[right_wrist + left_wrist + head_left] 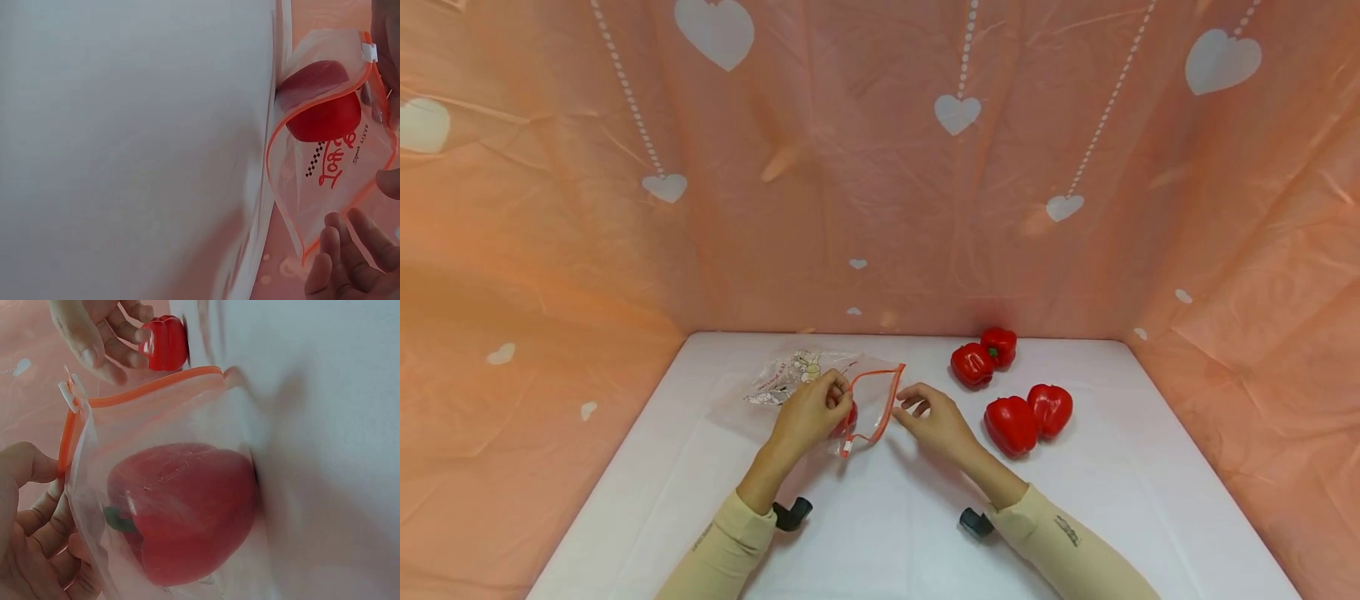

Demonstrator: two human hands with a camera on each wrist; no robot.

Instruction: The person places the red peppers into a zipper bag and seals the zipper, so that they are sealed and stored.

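Your left hand (811,408) pinched the orange edge (156,385) of a clear bag (797,371) between its thumb and fingers. Your right hand (940,421) was just beside the other side of that edge, with its thumb and fingers spread a bit and softly bent. It was too hard to tell if they touched the bag. The bag's top was open, and a white slider (369,52) sat on its edge. One red pepper (328,119) was inside the bag, and you could see it through the plastic too.

Four loose peppers (1011,425) lay to the right of the bag on the white table (880,533). Two were near the back, and two were closer to you. Behind the table was a pink curtain (865,217) with white hearts (957,114).
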